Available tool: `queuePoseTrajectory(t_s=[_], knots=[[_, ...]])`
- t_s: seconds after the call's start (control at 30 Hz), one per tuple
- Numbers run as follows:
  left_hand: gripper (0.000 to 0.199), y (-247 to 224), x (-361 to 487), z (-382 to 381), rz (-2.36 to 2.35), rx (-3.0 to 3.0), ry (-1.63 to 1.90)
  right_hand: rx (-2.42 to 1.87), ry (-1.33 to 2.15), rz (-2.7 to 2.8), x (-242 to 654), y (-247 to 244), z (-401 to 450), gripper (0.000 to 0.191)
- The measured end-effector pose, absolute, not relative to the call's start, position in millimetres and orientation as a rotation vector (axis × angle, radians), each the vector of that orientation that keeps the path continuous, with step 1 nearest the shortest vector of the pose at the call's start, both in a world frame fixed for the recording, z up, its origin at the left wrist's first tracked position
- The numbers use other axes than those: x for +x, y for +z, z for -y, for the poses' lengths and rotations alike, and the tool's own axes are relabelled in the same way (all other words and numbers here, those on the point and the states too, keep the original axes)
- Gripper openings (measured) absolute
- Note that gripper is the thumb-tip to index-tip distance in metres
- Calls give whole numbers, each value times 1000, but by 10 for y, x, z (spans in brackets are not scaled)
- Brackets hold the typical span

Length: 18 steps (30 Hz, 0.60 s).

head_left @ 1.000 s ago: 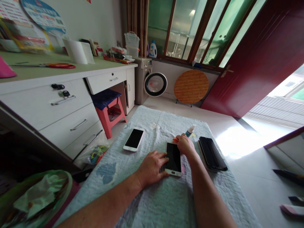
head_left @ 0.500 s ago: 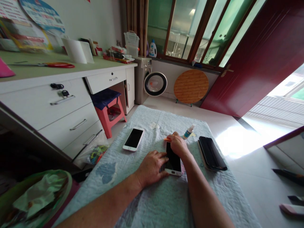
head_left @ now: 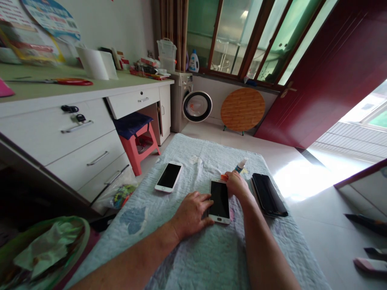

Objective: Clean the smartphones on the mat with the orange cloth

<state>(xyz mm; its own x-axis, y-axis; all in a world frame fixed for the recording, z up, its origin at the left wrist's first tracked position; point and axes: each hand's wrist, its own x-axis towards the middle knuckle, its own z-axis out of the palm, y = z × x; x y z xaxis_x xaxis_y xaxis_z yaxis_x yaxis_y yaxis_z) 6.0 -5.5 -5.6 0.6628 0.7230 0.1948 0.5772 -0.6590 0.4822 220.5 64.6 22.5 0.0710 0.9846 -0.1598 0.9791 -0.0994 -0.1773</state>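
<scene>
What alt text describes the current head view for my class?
A person's left hand touches a white phone on blue cloth; the right hand holds an orange item near its top right corner. Another phone lies to the left, a bottle and a black phone to the right.

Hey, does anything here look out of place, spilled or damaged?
I see no obvious spill on the cloth, nor damage to the middle phone. What stands out is beyond them: the round door of the washing machine hangs open, as if left unshut.
</scene>
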Motion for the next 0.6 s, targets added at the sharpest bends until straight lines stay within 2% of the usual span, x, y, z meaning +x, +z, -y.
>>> queuePoseTrajectory(t_s=[0.2,0.6], knots=[[57,-53,63,54,-1023,2516,506,-2288,331,2109,2107,200,-649,26],[56,-53,71,55,-1027,2517,524,-2033,363,2231,1962,166,-651,35]])
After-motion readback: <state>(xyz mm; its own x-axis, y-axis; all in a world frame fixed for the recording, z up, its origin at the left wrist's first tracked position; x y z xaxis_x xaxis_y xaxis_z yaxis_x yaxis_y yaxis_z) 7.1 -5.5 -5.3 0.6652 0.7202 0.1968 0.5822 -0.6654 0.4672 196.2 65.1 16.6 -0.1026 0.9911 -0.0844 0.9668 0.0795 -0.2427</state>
